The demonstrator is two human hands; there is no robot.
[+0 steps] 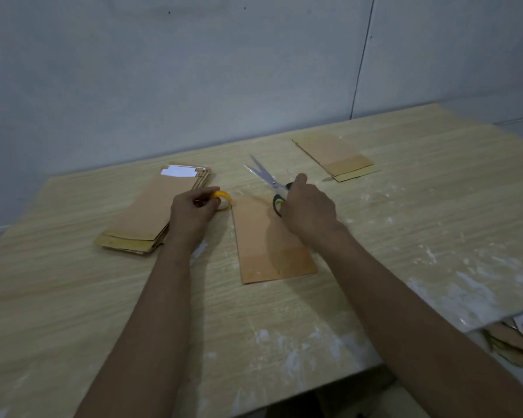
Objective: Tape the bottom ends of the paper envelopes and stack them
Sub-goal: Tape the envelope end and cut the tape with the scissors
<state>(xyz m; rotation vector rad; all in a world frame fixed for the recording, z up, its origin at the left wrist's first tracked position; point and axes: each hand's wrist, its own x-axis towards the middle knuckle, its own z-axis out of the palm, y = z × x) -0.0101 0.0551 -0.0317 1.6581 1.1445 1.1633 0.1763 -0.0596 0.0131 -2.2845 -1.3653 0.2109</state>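
Head view: taping step, cutting strip
Left hand [191, 211]: pinches tape [222, 199]
Right hand [310, 206]: grips scissors [269, 181], blades apart
Envelope [269, 245]: between hands
Next: likely snip, needs taut tape

One scissors [269, 179], one tape roll [223, 199], perhaps three envelope piles [151, 212].

Under the right hand [310, 211] lies a matt brown paper envelope [269, 248] on a pale wood-grain table [420, 212] smeared with chalky white; the scissors [267, 178] it grips show shiny metal blades; the left hand [191, 211] holds glossy yellow tape [223, 198].
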